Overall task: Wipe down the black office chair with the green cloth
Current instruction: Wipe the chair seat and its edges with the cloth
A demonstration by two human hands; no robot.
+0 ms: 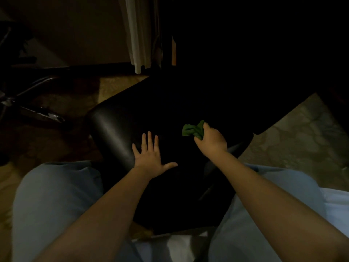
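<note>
The black office chair (113, 127) fills the middle of the dim head view, its leather seat facing up between my knees. My left hand (151, 157) lies flat on the seat with fingers spread and straight. My right hand (212, 141) grips the bunched green cloth (192, 129) and holds it against the seat, to the right of my left hand. Much of the chair's far side is lost in shadow.
A second chair's chrome star base (34, 108) stands on the floor at the left. A pale curtain (139, 35) hangs at the back beside dark furniture. Patterned carpet (294, 140) shows at the right. My knees in light trousers (56, 201) flank the seat.
</note>
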